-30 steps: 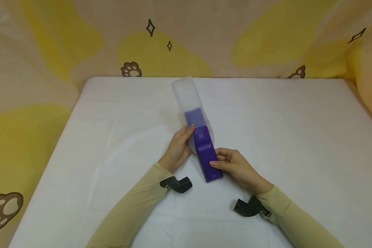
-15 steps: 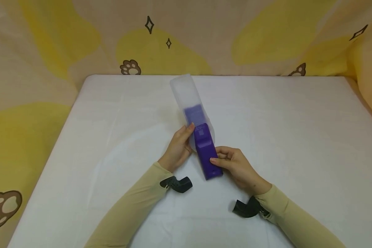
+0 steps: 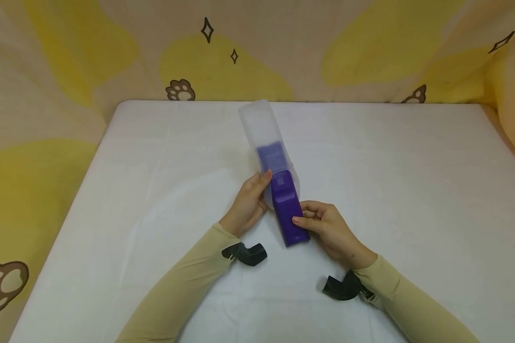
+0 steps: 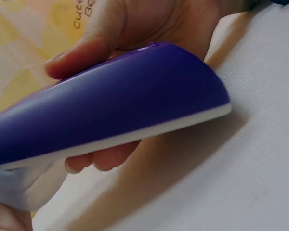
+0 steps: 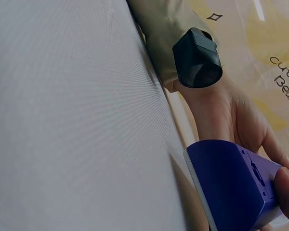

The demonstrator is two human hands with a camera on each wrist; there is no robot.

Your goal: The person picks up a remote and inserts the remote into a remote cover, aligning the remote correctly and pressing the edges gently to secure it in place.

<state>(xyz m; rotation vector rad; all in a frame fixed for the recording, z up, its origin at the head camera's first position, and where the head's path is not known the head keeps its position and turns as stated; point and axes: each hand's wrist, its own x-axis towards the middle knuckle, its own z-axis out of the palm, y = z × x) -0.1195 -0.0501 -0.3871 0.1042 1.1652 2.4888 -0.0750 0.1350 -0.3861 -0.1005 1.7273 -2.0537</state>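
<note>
A remote control with a purple back and a white front edge (image 3: 286,205) lies slanted over the table, its upper part inside a translucent sleeve (image 3: 257,124). My left hand (image 3: 249,205) holds the sleeve around its lower end, thumb on top at the edge of the remote. Low on the remote, my right hand (image 3: 326,228) pinches the side, thumb on the purple back and fingers beneath. The left wrist view shows the remote (image 4: 115,101) from the side, with its end close over the cloth. In the right wrist view, the remote's end (image 5: 226,187) faces the camera.
A white cloth-covered table (image 3: 412,190) spreads around both hands. Behind it hangs a yellow and beige patterned curtain (image 3: 369,47). Black wrist cameras (image 3: 251,255) are strapped over the tan sleeves.
The head view has shifted slightly, moving the table's far edge up. Both hands keep the same hold, and the remote and sleeve stay almost where they were.
</note>
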